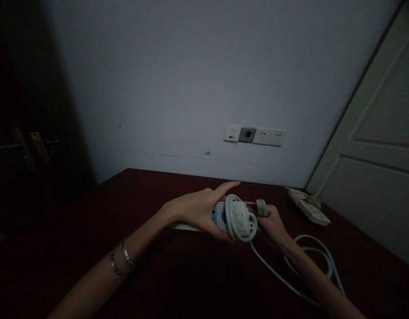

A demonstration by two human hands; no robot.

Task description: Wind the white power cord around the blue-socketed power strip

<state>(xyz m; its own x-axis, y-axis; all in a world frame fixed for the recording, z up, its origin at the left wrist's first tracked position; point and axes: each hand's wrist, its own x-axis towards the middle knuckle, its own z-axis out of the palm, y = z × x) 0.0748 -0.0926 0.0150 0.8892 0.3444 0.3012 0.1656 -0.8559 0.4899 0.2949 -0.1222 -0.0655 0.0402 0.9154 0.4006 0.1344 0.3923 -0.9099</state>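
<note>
while both hands (231, 215) grip one power strip (236, 217), a second strip (309, 209) lies nearby.

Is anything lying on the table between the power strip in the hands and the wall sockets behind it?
Nothing visible: the table looks bare from the power strip back to the wall sockets. The second power strip lies off to the right.

Left hand (199, 208) grips power strip (233, 217), cable (291, 283) looped around it. Right hand (272, 221) pinches the cable. Second strip (309, 208) lies on table (91, 221).
</note>
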